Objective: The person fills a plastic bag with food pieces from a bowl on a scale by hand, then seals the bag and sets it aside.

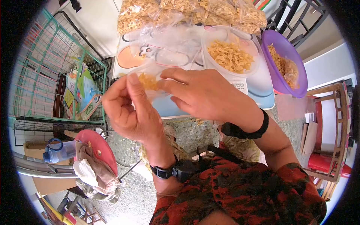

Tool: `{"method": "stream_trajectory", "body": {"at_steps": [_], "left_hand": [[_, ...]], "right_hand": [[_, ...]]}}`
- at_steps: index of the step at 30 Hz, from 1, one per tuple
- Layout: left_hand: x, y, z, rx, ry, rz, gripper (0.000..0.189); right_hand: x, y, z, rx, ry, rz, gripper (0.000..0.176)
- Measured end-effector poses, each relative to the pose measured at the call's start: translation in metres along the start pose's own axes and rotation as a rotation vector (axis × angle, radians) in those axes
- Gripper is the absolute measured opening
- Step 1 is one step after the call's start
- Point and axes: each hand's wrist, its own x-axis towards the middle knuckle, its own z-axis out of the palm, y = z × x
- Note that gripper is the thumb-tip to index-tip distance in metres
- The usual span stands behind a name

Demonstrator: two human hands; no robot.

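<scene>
A small clear plastic bag [144,69] with a few yellow, flat chip-like pieces [149,81] in it is raised at the table's near edge. My left hand [129,108] is closed on the bag's left side, thumb uppermost and fingers curled. From the right, my right hand [204,90] reaches across with its fingertips at the bag's other side, slightly apart; part of its grip is hidden. Beyond it, a clear round bowl [255,56] of the same pieces rests on a white scale [239,84]. More clear plastic bags [168,45] lie flat behind my hands.
Several filled bags [187,15] line the table's back. A purple basin [298,63] with more pieces stands at the right. To the left are a green wire cage [37,75] and a red stool [103,150] with cloths [92,165], beside a blue-lidded bottle [62,150].
</scene>
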Motion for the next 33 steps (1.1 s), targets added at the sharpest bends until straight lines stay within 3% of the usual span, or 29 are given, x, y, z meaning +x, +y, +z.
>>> {"method": "stream_trajectory", "body": {"at_steps": [1,6,9,20,23,26,27,30,33], "left_hand": [[0.0,-0.003,-0.001,0.026,-0.011,0.02,0.009],[-0.012,-0.025,0.007,0.0,-0.216,-0.35,0.012],[-0.014,-0.02,0.015,-0.031,-0.231,-0.375,0.011],[-0.023,-0.017,0.032,-0.049,-0.103,-0.135,0.013],[-0.026,-0.022,0.033,-0.081,-0.167,-0.163,0.013],[-0.03,-0.03,0.036,-0.091,-0.249,-0.257,0.012],[-0.031,-0.031,0.037,-0.088,-0.275,-0.294,0.011],[-0.031,-0.026,0.037,0.055,-0.323,-0.326,0.011],[-0.029,-0.023,0.038,-0.15,-0.296,-0.479,0.012]], "right_hand": [[-0.002,0.003,0.003,-0.001,-0.031,0.032,0.032],[-0.011,0.015,0.003,0.01,-0.113,0.127,0.029],[-0.014,0.018,-0.003,0.053,-0.117,0.148,0.026],[-0.032,0.027,-0.004,0.208,0.011,0.064,0.011],[-0.035,0.03,-0.013,0.346,0.283,-0.004,0.016],[-0.048,0.053,-0.049,0.23,0.371,0.164,0.019],[-0.054,0.059,-0.066,0.225,0.311,0.361,0.02],[-0.072,0.09,-0.09,0.125,0.248,0.423,0.022],[-0.078,0.099,-0.098,-0.007,0.067,0.439,0.03]]}}
